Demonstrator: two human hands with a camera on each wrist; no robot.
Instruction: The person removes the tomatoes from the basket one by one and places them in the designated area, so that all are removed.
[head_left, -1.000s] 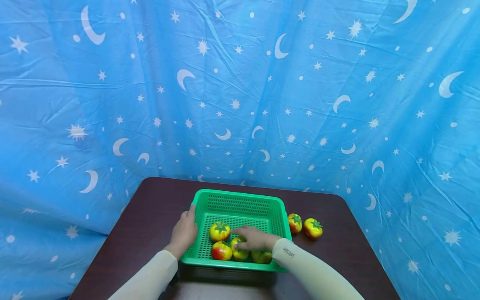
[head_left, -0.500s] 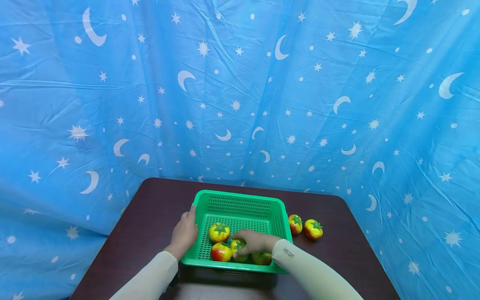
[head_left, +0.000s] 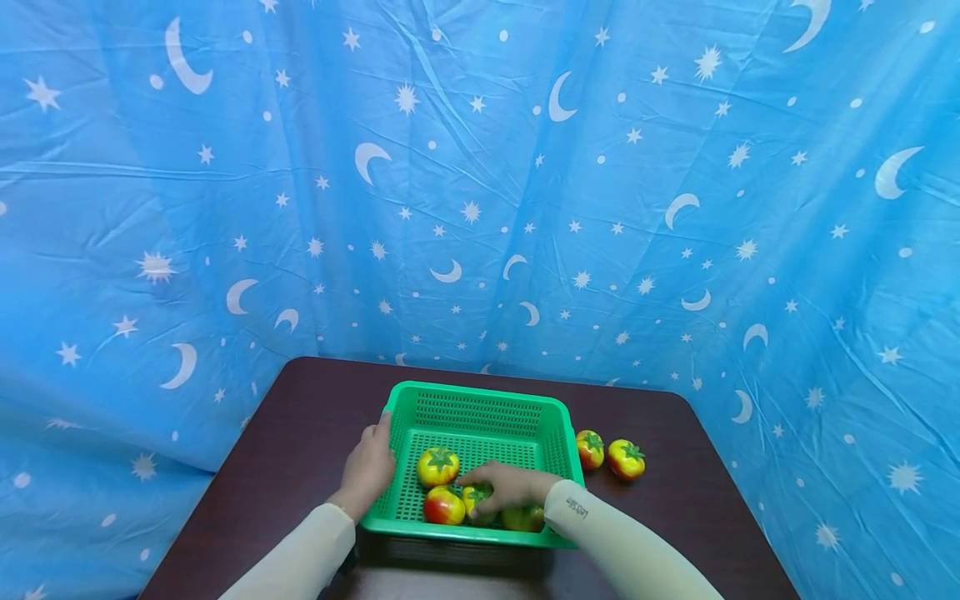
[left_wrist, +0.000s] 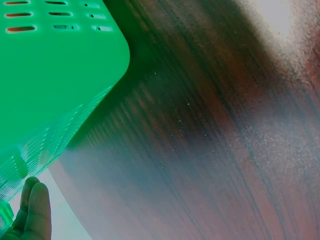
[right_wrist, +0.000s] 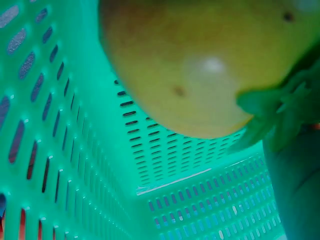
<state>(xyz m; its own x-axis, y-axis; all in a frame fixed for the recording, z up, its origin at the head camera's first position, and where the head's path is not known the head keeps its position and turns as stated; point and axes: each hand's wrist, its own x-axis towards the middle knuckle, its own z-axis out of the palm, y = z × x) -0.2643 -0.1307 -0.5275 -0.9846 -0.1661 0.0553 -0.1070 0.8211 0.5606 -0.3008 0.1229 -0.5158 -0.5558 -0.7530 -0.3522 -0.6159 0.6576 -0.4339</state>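
A green plastic basket (head_left: pixel 480 392) with slotted walls holds several yellow-red tomatoes with green leafy tops. My left hand (head_left: pixel 367 467) rests against its left side, and in the left wrist view the fingers (left_wrist: pixel 39 210) lie straight along the outer wall. Inside the basket, my right hand (head_left: pixel 510 483) has thumb and fingers curved around a tomato (head_left: pixel 471 498), partly covering it. A red-sided tomato (head_left: pixel 444 506) sits left of it, with another tomato (head_left: pixel 438 467) behind. Under the right wrist lies one more tomato (head_left: pixel 523 518). The right wrist view is dominated by a close, blurred tomato (right_wrist: pixel 200 70).
Two tomatoes, one close to the basket's right wall (head_left: pixel 590 450) and one farther right (head_left: pixel 626 459), lie on the dark brown table (head_left: pixel 300 417). A blue curtain (head_left: pixel 480 208) with white moons and stars hangs behind the table.
The fingers and thumb of my right hand have shifted slightly and come around the middle tomato. My left hand and the basket have stayed in place.
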